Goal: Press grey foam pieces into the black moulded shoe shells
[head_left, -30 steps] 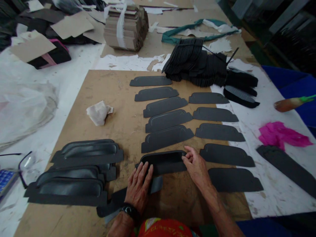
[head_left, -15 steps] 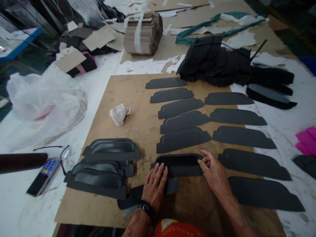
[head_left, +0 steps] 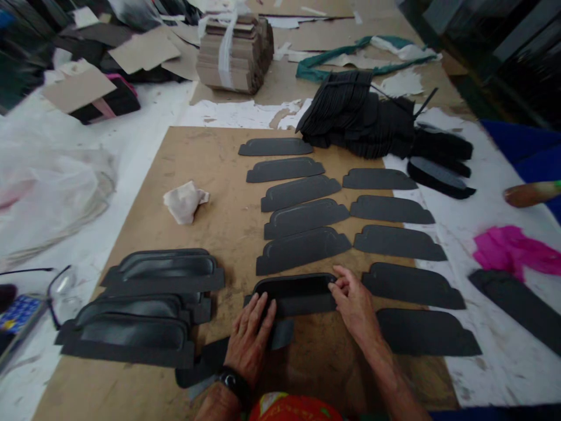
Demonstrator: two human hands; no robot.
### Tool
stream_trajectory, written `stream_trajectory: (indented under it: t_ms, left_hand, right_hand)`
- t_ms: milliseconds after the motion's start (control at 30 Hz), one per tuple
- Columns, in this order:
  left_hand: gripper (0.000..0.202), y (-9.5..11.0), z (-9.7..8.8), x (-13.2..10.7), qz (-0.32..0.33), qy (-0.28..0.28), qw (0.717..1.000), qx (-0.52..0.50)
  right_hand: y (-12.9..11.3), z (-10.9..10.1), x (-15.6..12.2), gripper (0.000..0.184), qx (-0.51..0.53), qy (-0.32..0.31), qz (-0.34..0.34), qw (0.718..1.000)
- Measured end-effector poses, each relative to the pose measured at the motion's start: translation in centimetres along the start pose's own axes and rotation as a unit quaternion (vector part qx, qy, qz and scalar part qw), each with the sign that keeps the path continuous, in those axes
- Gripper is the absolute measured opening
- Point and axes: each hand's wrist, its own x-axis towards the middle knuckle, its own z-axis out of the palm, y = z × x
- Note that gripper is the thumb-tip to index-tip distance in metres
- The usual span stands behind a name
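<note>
A dark grey shaped piece with a raised black pad (head_left: 295, 290) lies at the near edge of a brown board (head_left: 210, 222). My left hand (head_left: 250, 337) lies flat on its left end, fingers stretched out. My right hand (head_left: 356, 306) has its fingers curled and pinches the pad's right end. Under my left hand a dark strip (head_left: 219, 356) pokes out. Beyond the piece lie two columns of flat grey pieces (head_left: 302, 216), (head_left: 397, 242). Finished padded pieces (head_left: 149, 310) are stacked at the left.
A crumpled cloth (head_left: 184, 202) lies on the board. A heap of black cut pieces (head_left: 368, 117) sits at the back, a tied cardboard bundle (head_left: 234, 47) beyond it. Glasses (head_left: 56, 289) and a plastic bag (head_left: 48, 187) lie left; pink scrap (head_left: 511, 248) lies right.
The view swung left and back again. Both hands stay on the padded piece; my right fingers have closed a little tighter on its right end.
</note>
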Motion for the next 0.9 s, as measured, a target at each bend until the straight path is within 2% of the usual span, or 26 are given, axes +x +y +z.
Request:
stream_trajectory:
  t_ms: [367, 600, 900]
  left_hand:
    - [0.084, 1.1, -0.7, -0.6, -0.09, -0.008, 0.996, -0.017]
    - [0.081, 1.1, -0.7, -0.4, -0.099, -0.001, 0.994, -0.053]
    - [0.08, 1.0, -1.0, -0.4, -0.094, -0.042, 0.994, -0.046]
  right_hand:
    - [0.5, -0.5, 0.3, 0.047, -0.039, -0.03, 0.009, 0.999]
    - [0.3, -0.7, 0.2, 0.046, -0.049, -0.039, -0.005, 0.998]
    - [0.3, -0.6, 0.2, 0.046, -0.062, -0.025, -0.013, 0.998]
